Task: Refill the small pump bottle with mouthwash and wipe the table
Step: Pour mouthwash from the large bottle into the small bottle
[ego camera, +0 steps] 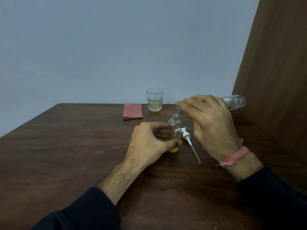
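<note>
Nearest, the left hand (149,141) curls thumb and fingers around the small pump bottle (174,130), steadying it upright on the table (66,146) while a little yellow liquid sits at its bottom. Just right lies the removed pump head (186,135), tube pointing near. Above, the right hand (211,123) grips the tilted mouthwash bottle (235,102), its mouth over the small neck. Farther back, the glass (155,100) and red cloth (132,111) wait by the far edge; open table spreads left.
</note>
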A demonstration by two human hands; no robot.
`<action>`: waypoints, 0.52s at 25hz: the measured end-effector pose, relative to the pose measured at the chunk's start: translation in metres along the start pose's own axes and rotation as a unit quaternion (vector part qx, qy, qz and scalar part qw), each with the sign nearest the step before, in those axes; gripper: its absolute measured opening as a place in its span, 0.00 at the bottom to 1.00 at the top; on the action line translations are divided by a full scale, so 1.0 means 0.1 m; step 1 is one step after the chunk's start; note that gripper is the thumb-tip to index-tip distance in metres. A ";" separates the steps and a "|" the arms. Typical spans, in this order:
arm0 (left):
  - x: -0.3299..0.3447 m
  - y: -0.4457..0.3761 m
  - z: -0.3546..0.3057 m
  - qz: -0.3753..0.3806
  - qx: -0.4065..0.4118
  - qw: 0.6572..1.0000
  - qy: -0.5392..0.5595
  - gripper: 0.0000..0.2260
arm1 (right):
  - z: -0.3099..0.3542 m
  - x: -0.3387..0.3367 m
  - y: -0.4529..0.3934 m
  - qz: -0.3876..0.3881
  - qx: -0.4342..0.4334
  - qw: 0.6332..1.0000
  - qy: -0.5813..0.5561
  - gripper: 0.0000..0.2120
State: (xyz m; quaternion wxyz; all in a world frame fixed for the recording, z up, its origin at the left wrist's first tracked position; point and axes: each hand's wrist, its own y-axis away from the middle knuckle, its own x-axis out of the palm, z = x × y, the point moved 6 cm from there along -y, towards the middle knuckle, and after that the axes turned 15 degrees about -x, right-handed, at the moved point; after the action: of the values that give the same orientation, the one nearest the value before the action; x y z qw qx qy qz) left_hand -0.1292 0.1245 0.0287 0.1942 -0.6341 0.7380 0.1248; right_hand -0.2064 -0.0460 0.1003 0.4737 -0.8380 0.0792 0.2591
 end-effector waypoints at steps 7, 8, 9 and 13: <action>0.01 -0.02 0.02 0.011 -0.005 1.000 0.000 0.24 | 0.00 -0.01 0.00 -0.001 -0.002 1.000 0.000 0.32; 0.01 -0.02 0.02 0.012 -0.006 1.000 -0.003 0.24 | 0.00 -0.01 0.00 -0.001 -0.002 1.000 0.001 0.32; 0.02 -0.02 0.02 0.012 -0.006 1.000 -0.005 0.24 | 0.00 0.00 0.00 -0.001 -0.002 1.000 0.001 0.32; 0.01 -0.03 0.02 0.013 -0.002 1.000 -0.012 0.26 | 0.01 0.00 0.00 -0.004 -0.002 1.000 -0.001 0.31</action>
State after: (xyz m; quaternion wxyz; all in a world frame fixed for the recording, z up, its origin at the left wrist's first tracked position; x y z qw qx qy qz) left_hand -0.1266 0.1235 0.0269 0.2000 -0.6231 0.7436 0.1369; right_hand -0.2067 -0.0454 0.1004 0.4735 -0.8388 0.0754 0.2581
